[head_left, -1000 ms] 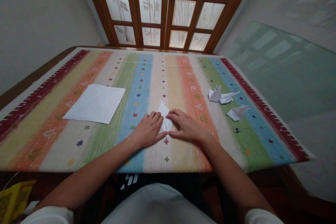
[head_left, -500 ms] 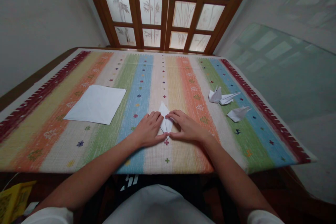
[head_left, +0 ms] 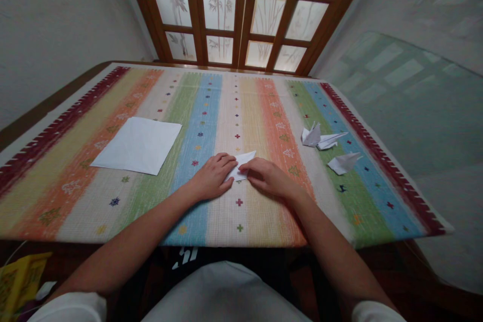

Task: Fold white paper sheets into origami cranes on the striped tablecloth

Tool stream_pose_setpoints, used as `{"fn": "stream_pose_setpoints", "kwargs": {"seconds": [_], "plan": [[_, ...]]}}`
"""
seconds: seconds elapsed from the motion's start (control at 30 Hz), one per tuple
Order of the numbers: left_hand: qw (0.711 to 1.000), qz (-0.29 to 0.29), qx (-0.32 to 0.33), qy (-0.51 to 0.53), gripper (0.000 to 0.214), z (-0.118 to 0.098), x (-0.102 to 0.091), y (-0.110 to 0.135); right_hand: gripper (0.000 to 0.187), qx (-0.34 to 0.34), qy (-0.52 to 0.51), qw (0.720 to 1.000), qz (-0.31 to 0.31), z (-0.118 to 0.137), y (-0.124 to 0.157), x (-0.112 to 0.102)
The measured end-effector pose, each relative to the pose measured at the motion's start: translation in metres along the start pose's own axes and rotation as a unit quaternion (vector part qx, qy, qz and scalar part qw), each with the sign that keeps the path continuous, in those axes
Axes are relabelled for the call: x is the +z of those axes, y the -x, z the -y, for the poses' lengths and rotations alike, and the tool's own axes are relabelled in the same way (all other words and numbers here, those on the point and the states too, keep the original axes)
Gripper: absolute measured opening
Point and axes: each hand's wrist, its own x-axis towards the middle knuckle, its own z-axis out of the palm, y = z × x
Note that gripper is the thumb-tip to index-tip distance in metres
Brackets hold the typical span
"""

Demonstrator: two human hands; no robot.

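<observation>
A small folded white sheet of paper [head_left: 245, 159] lies on the tablecloth between my hands, with a pointed corner toward the far right. My left hand [head_left: 214, 176] grips its left side, fingers over the top and thumb at the near edge. On the other side, my right hand [head_left: 268, 176] has its fingers curled and pinched at the paper's right part. My fingers cover some of the paper, so its full shape is hidden.
Stacked white square paper [head_left: 138, 145] lies to the left. Three folded paper cranes stand at the right: one crane [head_left: 311, 136], a second crane [head_left: 330, 141] beside it, and a nearer crane [head_left: 344, 163]. The striped tablecloth [head_left: 151, 216] covers the table.
The folded paper has turned: its tip pointed straight away from me and now points to the far right. My hands have shifted slightly, and my thumbs have moved apart.
</observation>
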Motion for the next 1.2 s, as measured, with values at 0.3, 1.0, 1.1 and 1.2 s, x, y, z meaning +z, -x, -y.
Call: {"fn": "stream_pose_setpoints", "kwargs": {"seconds": [0.3, 1.0, 1.1, 1.2], "plan": [[1.000, 0.016, 0.000, -0.017, 0.052, -0.004, 0.007, 0.000, 0.025, 0.014, 0.024, 1.000, -0.002, -0.003, -0.003, 0.004], [0.999, 0.016, -0.007, 0.045, 0.038, 0.001, -0.001, -0.003, 0.007, 0.027, 0.017, 0.999, -0.034, -0.011, -0.004, 0.000], [0.999, 0.016, -0.006, 0.036, 0.023, -0.002, -0.005, -0.002, 0.008, 0.040, 0.015, 0.999, -0.012, -0.013, -0.004, -0.001], [0.999, 0.015, -0.011, 0.035, 0.010, -0.004, -0.007, -0.002, 0.008, 0.044, 0.022, 0.999, -0.011, -0.013, -0.004, -0.001]]}}
